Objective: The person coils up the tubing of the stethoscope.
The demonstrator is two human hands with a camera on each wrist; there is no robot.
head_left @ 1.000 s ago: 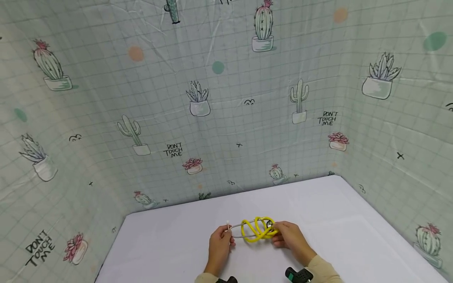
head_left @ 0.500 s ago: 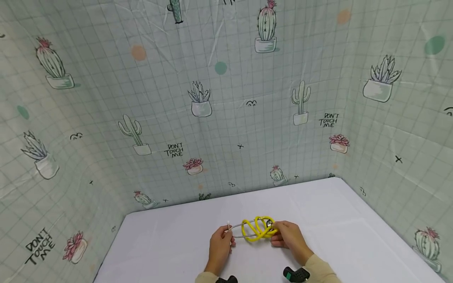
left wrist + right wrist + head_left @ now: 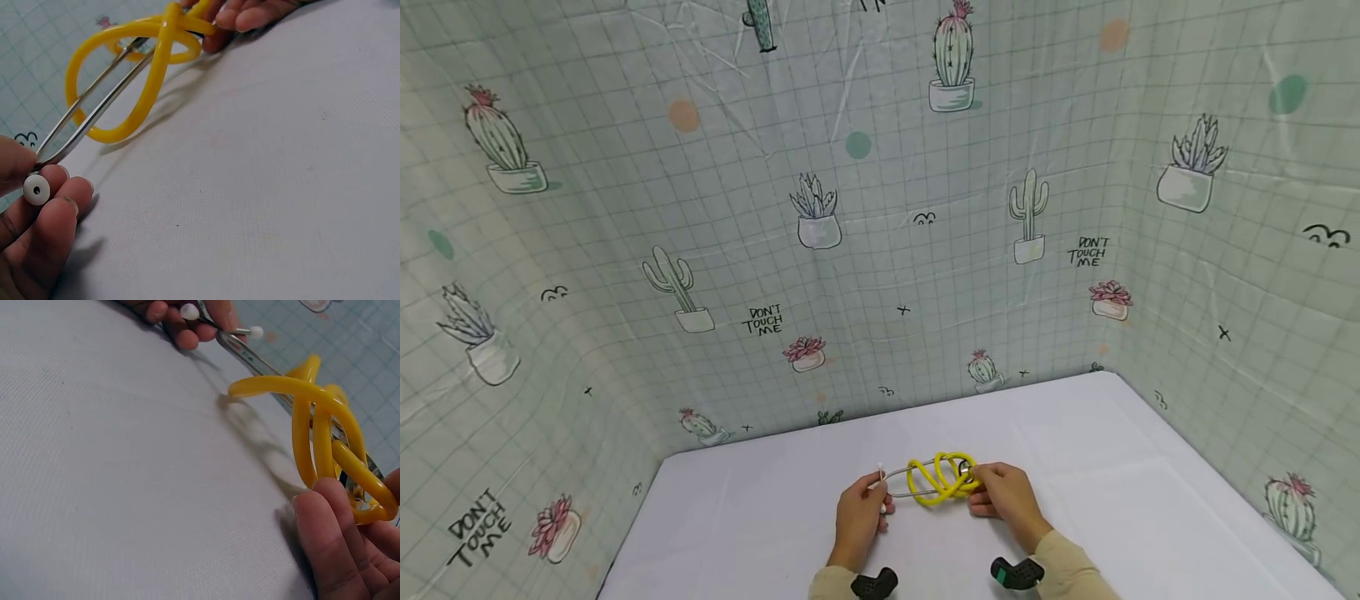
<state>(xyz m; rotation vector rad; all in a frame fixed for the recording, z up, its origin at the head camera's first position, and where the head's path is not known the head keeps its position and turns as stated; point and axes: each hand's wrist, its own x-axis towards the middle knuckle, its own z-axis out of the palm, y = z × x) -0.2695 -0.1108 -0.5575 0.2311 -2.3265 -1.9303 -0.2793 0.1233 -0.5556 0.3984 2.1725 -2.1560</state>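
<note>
A stethoscope with yellow tubing spans between both hands just above the white table. My left hand pinches the end of its metal ear tubes. A white ear tip sticks out beside the left fingers, and both ear tips show in the right wrist view. The tubing is looped round the metal ear tubes in several turns. My right hand grips the other end, its fingers on the yellow coils by the round metal chest piece. In the right wrist view, coils and fingers partly hide the chest piece.
A white cloth-like surface covers the table. Behind and at both sides rises a grid-patterned curtain printed with cacti. Each wrist wears a small black device, one on the left and one on the right.
The head view has shifted slightly. My hands and the stethoscope sit a little higher and further left in it, and both hands keep their hold.
</note>
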